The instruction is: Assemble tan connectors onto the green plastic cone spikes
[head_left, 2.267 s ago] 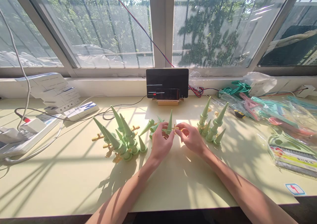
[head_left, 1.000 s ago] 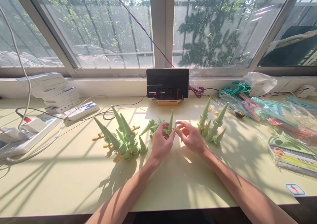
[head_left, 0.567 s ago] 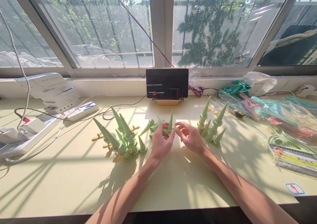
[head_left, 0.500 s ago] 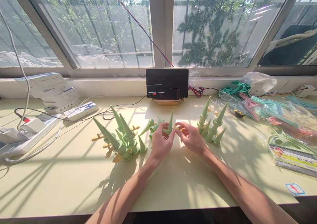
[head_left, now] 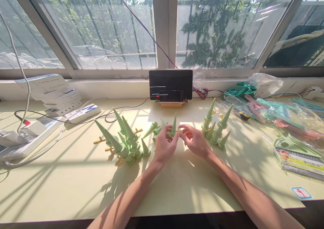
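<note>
My left hand [head_left: 164, 147] is closed round the base of a green cone spike [head_left: 173, 125] that points upward. My right hand [head_left: 194, 142] pinches a small yellow valve piece [head_left: 180, 130] against the side of that spike. Left of my hands stands a cluster of green spikes with yellow valves [head_left: 121, 138]. A second, smaller group of green spikes [head_left: 216, 127] stands just right of my right hand. A few more spikes [head_left: 153, 127] lie behind my left hand.
A dark tablet with a phone on a stand [head_left: 171, 86] leans at the window sill. Boxes, a power strip and cables [head_left: 37, 121] fill the left of the pale table [head_left: 76, 181]. Plastic bags of coloured parts [head_left: 283, 121] lie at the right.
Almost nothing has moved. My right fingers have shifted slightly on the yellow piece beside the spike; my left hand has kept its grip.
</note>
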A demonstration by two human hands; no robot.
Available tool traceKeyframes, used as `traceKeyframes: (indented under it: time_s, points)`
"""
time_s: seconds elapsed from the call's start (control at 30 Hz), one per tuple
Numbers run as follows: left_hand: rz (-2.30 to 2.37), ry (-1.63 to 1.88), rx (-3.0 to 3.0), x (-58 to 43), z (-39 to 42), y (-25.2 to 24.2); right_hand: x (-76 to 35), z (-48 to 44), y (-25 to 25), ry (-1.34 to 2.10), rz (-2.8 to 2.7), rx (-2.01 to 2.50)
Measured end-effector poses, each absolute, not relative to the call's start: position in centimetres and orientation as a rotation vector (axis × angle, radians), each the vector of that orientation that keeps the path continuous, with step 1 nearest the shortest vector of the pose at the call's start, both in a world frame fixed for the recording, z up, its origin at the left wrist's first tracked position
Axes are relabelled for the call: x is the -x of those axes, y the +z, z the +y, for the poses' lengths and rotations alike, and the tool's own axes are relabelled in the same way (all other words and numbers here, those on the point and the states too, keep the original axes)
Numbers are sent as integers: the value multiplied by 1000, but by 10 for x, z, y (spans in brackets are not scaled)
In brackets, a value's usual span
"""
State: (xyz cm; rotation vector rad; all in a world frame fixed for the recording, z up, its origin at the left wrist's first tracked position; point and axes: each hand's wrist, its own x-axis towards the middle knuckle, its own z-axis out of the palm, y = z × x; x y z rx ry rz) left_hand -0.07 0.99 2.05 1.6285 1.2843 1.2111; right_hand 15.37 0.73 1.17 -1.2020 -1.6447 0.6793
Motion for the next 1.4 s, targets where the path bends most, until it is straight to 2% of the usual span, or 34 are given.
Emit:
traceKeyframes:
  time_s: [1.4]
  points:
    - [1257,1220,-1645,1,10,19,-154,8,12,667,-1668,1280]
